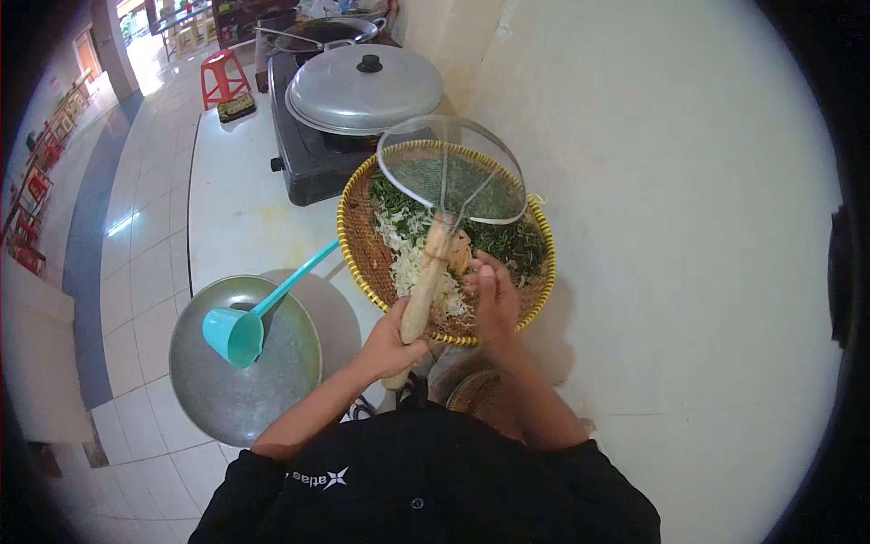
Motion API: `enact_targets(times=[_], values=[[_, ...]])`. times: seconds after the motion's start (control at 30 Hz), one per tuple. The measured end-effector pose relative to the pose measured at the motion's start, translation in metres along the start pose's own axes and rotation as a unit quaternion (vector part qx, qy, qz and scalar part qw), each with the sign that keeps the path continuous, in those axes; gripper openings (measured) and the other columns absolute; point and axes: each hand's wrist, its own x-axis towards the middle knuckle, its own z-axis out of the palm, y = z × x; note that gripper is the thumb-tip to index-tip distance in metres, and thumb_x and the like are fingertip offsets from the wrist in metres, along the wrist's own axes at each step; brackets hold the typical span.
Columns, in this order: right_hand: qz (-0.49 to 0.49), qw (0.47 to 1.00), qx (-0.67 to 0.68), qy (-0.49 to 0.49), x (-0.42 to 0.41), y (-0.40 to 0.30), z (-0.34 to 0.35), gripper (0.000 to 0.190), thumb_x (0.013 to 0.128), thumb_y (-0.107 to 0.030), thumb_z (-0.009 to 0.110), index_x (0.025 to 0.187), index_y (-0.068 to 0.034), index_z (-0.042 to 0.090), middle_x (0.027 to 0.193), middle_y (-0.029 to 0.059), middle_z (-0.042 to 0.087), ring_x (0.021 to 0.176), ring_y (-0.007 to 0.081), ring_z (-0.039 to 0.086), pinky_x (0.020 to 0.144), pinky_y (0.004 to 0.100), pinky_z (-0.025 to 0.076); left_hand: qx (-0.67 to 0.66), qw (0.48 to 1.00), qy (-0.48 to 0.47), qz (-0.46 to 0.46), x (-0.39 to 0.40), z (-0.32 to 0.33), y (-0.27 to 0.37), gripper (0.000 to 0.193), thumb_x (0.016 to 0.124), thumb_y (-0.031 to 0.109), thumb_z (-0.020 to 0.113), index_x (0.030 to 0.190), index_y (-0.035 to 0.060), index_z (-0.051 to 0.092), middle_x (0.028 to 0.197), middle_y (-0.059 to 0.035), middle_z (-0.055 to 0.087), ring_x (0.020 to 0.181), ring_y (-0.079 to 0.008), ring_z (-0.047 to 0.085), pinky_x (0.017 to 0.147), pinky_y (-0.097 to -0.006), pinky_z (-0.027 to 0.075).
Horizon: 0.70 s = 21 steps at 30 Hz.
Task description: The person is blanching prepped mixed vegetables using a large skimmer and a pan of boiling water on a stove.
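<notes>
My left hand is closed around the wooden handle of a wire-mesh strainer, whose round mesh head is tilted over the far part of a woven basket tray with a yellow-bound rim. In the tray lie dark green shredded leaves, pale shredded vegetable or sprouts and a light orange-tan piece. My right hand is over the tray's near right part, fingers bent beside the tan piece; whether they grip any food cannot be told.
A black gas stove carries a lidded aluminium pan; a wok stands behind. At left, a turquoise dipper rests in a large metal pan. A wall rises on the right. A red stool stands beyond the table.
</notes>
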Motion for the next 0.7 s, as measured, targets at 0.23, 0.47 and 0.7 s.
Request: enact_targets(times=[0.23,0.47,0.7], values=[[-0.099,0.702,-0.696,-0.117,0.132,0.06,-0.096,0.033,0.085,-0.029,0.06,0.113,-0.012,0.061,0.108,0.0104,0.056,0.106,0.0302,0.048,0.088,0.0514,0.04,-0.044,0.997,0.069,0.002,0.012,-0.005,0.001,0.043,0.075,0.001,0.055,0.116,0.0053,0.045,0.08,-0.0005,0.053,0.06,-0.0067,0.052,0.051,-0.0207,0.043],[-0.046,0.648,-0.724,-0.231,0.18,0.096,-0.093,0.045,0.08,-0.039,0.064,0.119,-0.016,0.058,0.132,0.0096,0.044,0.12,0.0298,0.041,0.098,0.057,0.032,-0.04,0.986,0.163,0.01,0.024,0.003,-0.017,0.044,0.074,0.001,0.055,0.117,0.0032,0.044,0.081,-0.0013,0.053,0.066,-0.0083,0.053,0.057,-0.0243,0.046],[-0.018,0.563,-0.688,-0.458,0.17,0.036,-0.103,0.042,0.077,-0.043,0.066,0.113,-0.022,0.062,0.122,0.0087,0.053,0.118,0.03,0.043,0.096,0.0585,0.031,-0.082,0.974,0.212,0.004,0.024,0.001,-0.013,0.046,0.073,-0.002,0.052,0.118,0.0031,0.043,0.081,-0.0032,0.052,0.062,-0.0107,0.054,0.056,-0.026,0.047]])
